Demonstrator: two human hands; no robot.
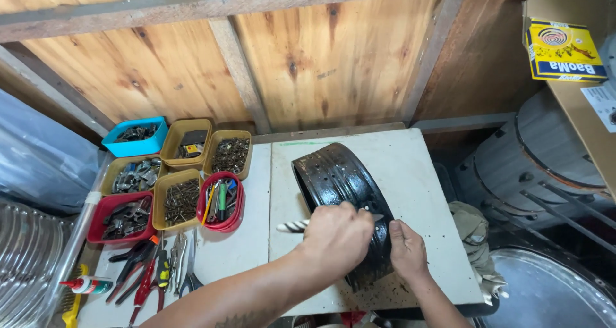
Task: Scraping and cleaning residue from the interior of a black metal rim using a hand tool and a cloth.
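Note:
A black metal wheel rim (333,171) with small holes stands on edge on a white table top (417,168). My left hand (337,235) is closed around a screwdriver with a black-and-white striped handle (292,225), and its shaft points right across the near part of the rim. My right hand (407,251) grips the rim's near right edge with the thumb on top. The screwdriver tip is mostly hidden between my hands.
Several small tubs of screws and metal parts (183,196) sit at the table's left. Pliers and cutters (151,273) lie in front of them, beside a small tube (86,284). A wooden wall is behind. A yellow box (563,49) rests on a shelf at right, above metal drums (545,161).

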